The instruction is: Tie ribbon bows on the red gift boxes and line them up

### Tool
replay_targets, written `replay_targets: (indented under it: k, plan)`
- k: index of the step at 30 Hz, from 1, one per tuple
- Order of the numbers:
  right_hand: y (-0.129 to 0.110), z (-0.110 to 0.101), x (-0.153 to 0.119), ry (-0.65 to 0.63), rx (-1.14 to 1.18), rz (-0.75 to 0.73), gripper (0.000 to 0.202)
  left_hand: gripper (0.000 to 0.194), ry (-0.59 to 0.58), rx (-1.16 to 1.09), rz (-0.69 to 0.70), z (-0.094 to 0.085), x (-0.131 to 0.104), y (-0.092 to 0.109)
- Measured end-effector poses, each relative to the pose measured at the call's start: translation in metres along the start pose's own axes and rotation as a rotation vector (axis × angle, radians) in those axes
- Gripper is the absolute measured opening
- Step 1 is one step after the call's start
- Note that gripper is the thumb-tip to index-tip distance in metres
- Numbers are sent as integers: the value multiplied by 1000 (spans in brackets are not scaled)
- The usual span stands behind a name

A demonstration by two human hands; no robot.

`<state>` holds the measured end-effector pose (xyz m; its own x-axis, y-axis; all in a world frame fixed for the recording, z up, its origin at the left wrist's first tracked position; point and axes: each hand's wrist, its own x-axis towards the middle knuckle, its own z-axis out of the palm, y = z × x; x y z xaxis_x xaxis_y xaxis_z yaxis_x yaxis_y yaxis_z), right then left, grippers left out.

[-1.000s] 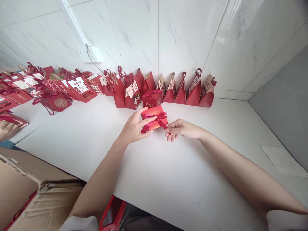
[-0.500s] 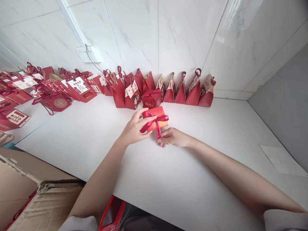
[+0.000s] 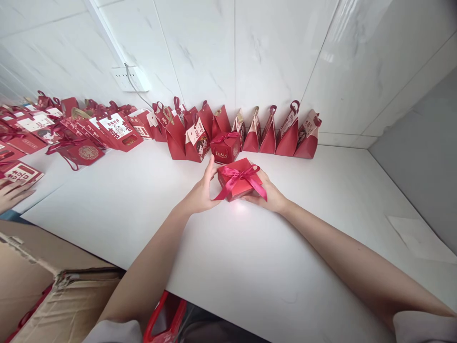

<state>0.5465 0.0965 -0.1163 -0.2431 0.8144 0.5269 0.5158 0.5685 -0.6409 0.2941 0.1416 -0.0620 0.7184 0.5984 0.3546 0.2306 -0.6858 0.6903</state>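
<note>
A small red gift box (image 3: 233,191) with a shiny crimson ribbon bow (image 3: 243,174) tied over its lid is held just above the white table. My left hand (image 3: 200,193) is against the box's left side, thumb by a ribbon tail and a finger pointing up. From the right, my right hand (image 3: 270,194) grips the box, its fingers partly hidden beneath and behind it. Right behind stands another red box (image 3: 225,147) with a ribbon and gold lettering.
Red pointed favour boxes (image 3: 268,136) line the tiled wall. More red boxes (image 3: 119,131) crowd the left, near another person's hand (image 3: 12,194). An open cardboard carton (image 3: 67,300) stands at the lower left. A socket strip (image 3: 130,78) is on the wall.
My right hand has let go of the ribbon tail and now grips the box's right side. My left hand has moved off the bow to the left side. The box has turned slightly and shifted right.
</note>
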Motion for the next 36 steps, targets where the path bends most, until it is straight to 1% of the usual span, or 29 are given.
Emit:
replay_targets:
  k: [1, 4, 6, 9, 12, 15, 18, 21, 24, 26, 28, 29, 32, 33, 34, 35, 36]
  plan:
    - [-1, 2, -1, -9, -11, -23, 106, 116, -13, -3, -10, 1, 0, -2]
    - [-6, 3, -4, -39, -8, -29, 109, 113, -33, -1, -22, 3, -1, -5]
    - [-10, 1, -6, -47, 4, -15, 104, 115, -40, 3, -12, 3, -2, -2]
    - [-12, -1, -6, -26, -39, -51, 96, 118, -48, 34, 24, 1, -3, 5]
    - [-8, -2, -5, -9, -110, -122, 100, 120, -39, 96, 60, -1, -3, 9]
    - [-4, -2, -4, 5, -145, -190, 106, 116, -13, 162, 96, -1, -3, 8]
    - [-4, -1, -3, 33, -106, -163, 112, 113, 0, 215, 149, 1, -2, 7]
    - [-7, -1, -2, 53, -71, -116, 112, 107, -2, 262, 174, 1, -2, 13]
    - [-8, -2, -1, 60, -52, -98, 108, 99, -43, 278, 137, -4, -2, 21]
    - [-10, -3, 0, 60, -45, -98, 106, 95, -59, 200, 71, -8, -2, 24]
    - [-12, -2, 0, 56, -43, -104, 105, 85, -32, 58, 2, -12, -1, 24]
    - [-14, -1, -1, 53, -42, -109, 105, 76, 5, -22, -24, -13, -1, 22]
    - [-20, 5, -2, 39, -33, -117, 108, 41, 196, -238, -77, -19, 0, 19]
    - [-22, 7, -3, 33, -31, -118, 108, 33, 245, -289, -84, -20, 1, 19]
    - [-23, 9, -3, 27, -30, -116, 108, 28, 264, -315, -88, -22, 1, 20]
    - [-23, 10, -3, 22, -29, -112, 108, 25, 245, -314, -86, -25, 1, 22]
    - [-24, 11, -4, 18, -29, -107, 109, 24, 192, -290, -83, -27, 1, 25]
